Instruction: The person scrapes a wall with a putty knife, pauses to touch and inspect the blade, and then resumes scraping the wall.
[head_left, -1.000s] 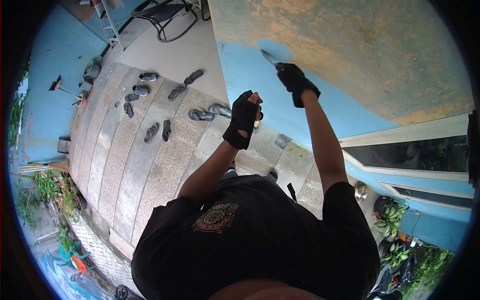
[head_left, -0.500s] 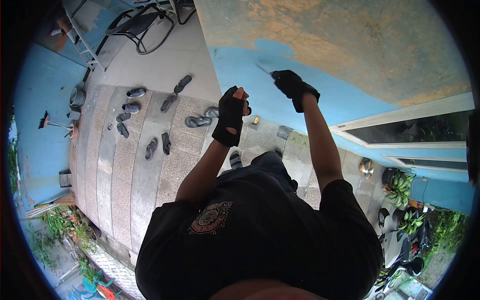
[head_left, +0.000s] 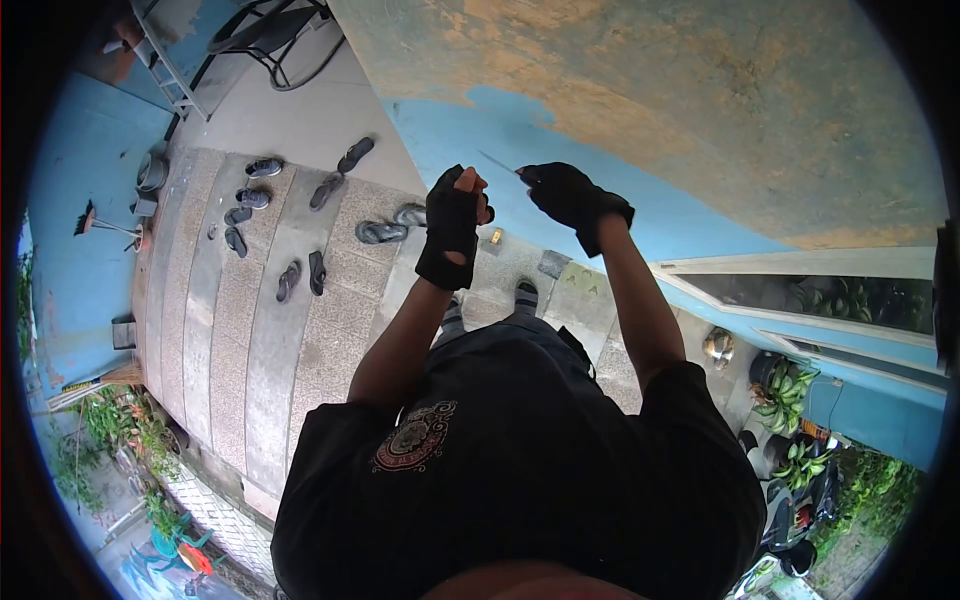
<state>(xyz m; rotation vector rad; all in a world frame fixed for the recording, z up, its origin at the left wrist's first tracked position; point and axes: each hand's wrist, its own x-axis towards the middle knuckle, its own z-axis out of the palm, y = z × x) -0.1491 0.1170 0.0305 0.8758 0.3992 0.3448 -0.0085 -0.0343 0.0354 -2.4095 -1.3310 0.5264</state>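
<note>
Both hands wear black fingerless gloves. My right hand (head_left: 570, 200) is closed around a thin scraper-like tool (head_left: 497, 162), whose blade points up and left close to the wall. That wall has blue paint (head_left: 640, 185) below and a bare, patchy brown-grey area (head_left: 690, 90) above. To the left, my left hand (head_left: 455, 215) is held up with its fingers curled in; whether anything is inside them is hidden. The two hands are apart.
Pairs of sandals and shoes (head_left: 264, 168) lie on the tiled floor (head_left: 335, 340). A black chair (head_left: 265, 40) and a ladder (head_left: 165, 65) stand at the upper left. A window frame (head_left: 800, 262) and potted plants (head_left: 785, 390) are at the right.
The view has shifted, and the wall and floor appear further left. My right hand has moved slightly down and left with the tool. More of my feet shows.
</note>
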